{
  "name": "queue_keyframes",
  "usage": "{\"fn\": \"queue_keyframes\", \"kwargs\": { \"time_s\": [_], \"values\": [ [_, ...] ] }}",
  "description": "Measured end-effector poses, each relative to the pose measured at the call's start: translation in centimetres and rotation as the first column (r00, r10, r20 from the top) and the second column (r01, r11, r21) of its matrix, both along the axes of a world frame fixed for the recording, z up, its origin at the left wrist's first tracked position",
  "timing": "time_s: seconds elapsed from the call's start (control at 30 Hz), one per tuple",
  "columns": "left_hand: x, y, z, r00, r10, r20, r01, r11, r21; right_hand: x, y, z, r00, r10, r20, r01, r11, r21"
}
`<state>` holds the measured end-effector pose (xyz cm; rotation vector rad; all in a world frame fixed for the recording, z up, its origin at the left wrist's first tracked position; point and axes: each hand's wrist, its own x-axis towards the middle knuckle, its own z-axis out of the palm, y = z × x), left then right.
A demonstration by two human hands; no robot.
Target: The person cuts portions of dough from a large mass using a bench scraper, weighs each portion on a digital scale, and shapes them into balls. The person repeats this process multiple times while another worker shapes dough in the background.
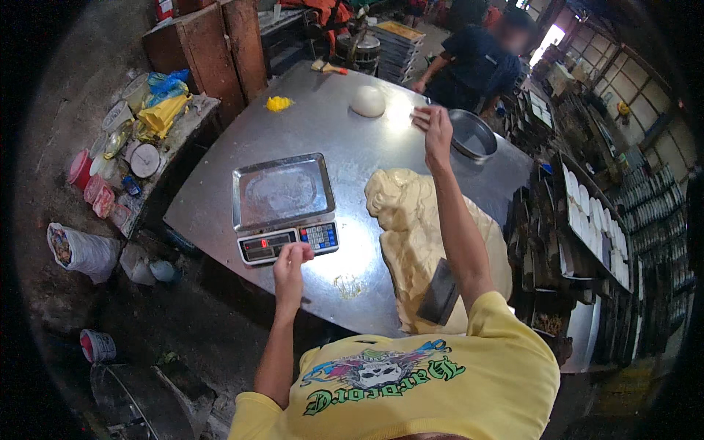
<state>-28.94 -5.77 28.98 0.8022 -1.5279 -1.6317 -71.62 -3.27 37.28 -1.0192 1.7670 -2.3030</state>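
My left hand [291,264] hovers at the front edge of a digital scale [269,248], its fingers curled and nothing visible in them. The scale's metal tray [283,190] bears only a whitish floury film. My right hand [436,129] is raised over the far part of the metal table, fingers extended, next to a round metal pan [472,135]. To its left sits a smooth ball of dough [368,102]. Beneath my right forearm spreads a large slab of dough [407,236], with a dark flat dough scraper [440,294] lying on its near end.
Yellow fat-like paste [279,103] and a brush [329,67] lie on the table's [220,165] far side. A side bench holds tubs and bags [162,115]. Trays with white pieces [594,220] are stacked at right. Another person [476,60] stands beyond the table.
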Motion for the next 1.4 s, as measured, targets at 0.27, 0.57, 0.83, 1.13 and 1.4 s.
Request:
{"fn": "queue_keyframes", "kwargs": {
  "time_s": [0.27,0.57,0.83,1.13,1.4],
  "values": [
    [7.5,4.8,-7.9,0.942,0.238,0.235,-0.314,0.871,0.377,6.8,28.0,-15.3,0.876,-0.314,0.366,0.138,0.890,0.434],
    [-1.2,13.7,-5.7,0.956,-0.131,0.263,0.065,0.967,0.247,12.2,38.7,-25.0,0.911,-0.363,0.194,0.062,0.585,0.808],
    [-6.9,20.4,-6.8,0.851,-0.384,0.358,0.387,0.920,0.067,20.8,36.7,-20.1,0.879,-0.285,-0.382,0.476,0.570,0.670],
    [-11.7,18.0,-11.0,0.834,-0.191,0.518,0.403,0.852,-0.335,13.9,37.3,-11.8,0.965,0.146,0.219,-0.240,0.829,0.505],
    [-16.3,26.5,-19.5,0.690,-0.118,0.714,0.418,0.870,-0.260,8.2,27.6,-16.8,0.586,0.717,-0.377,0.081,0.411,0.908]
  ]
}}
